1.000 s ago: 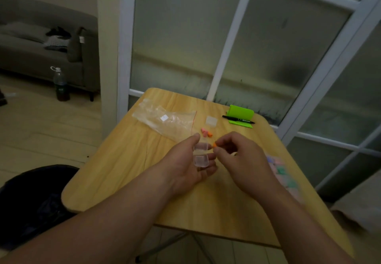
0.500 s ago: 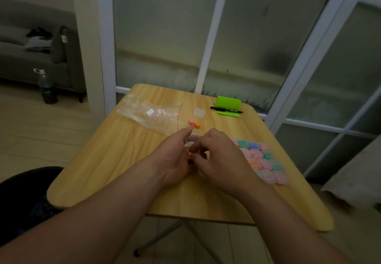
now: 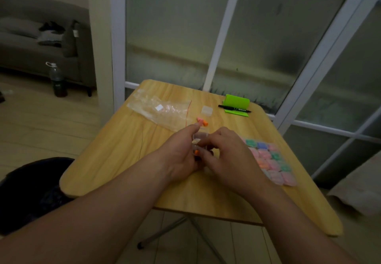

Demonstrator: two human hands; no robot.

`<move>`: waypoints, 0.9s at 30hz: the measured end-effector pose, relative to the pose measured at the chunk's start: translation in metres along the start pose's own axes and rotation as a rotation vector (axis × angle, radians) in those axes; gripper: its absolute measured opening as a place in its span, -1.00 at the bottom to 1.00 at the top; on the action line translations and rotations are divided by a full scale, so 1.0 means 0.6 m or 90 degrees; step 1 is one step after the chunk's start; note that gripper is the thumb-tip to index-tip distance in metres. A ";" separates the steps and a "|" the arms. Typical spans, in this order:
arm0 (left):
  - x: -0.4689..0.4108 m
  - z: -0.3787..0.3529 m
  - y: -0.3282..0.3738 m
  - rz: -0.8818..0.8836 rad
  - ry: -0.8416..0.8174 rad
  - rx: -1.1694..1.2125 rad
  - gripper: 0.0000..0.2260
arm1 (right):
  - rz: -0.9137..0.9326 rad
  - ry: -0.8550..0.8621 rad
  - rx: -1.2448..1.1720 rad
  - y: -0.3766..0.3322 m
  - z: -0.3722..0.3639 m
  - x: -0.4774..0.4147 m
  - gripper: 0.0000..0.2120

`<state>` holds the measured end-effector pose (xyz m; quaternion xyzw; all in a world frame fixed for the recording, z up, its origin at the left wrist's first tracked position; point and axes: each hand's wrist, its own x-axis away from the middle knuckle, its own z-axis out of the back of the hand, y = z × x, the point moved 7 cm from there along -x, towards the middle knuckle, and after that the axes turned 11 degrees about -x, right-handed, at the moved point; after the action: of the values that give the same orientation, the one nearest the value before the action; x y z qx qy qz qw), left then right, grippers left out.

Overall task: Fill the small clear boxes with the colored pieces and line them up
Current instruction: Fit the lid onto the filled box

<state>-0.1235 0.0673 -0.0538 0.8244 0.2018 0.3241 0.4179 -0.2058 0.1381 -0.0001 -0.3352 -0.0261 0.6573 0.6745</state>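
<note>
Much of the job looks done: a block of filled boxes, holding pink, green, blue and orange contents, lies in tidy rows on the right side of the worktop, each touching its neighbours. One more box is in hand over the middle of the worktop, just left of that block. The left hand has its grip curled round it, thumb up along the far side. The right hand meets it from the right, its grip apparently pinched on an orange piece at the box's near end, though the fingertips are partly hidden. By my reading this box is being loaded and is not yet closed or set in line. A few loose pieces wait just beyond the hands, with a spare box farther off and a nearly flat bag to the far left, so little seems left: perhaps one or two boxes more.
</note>
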 end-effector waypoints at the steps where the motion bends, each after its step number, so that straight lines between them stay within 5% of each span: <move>1: 0.001 0.000 0.000 0.002 0.005 -0.005 -0.55 | 0.002 0.017 -0.007 0.001 0.005 0.000 -0.89; 11: 0.004 0.026 0.049 -0.037 0.112 0.018 -0.58 | -0.167 0.095 0.032 0.120 0.067 -0.067 -0.93; 21: 0.006 0.034 0.061 -0.035 0.113 0.034 -0.57 | -0.239 -0.100 0.053 0.176 -0.024 -0.200 -0.53; 27: 0.003 0.033 0.060 -0.038 0.102 0.024 -0.60 | -0.213 -0.132 0.134 0.170 -0.046 -0.223 -0.75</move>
<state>-0.1061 0.0366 -0.0325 0.7972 0.2651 0.3725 0.3942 -0.2995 -0.0033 -0.0171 -0.1848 -0.0822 0.5661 0.7992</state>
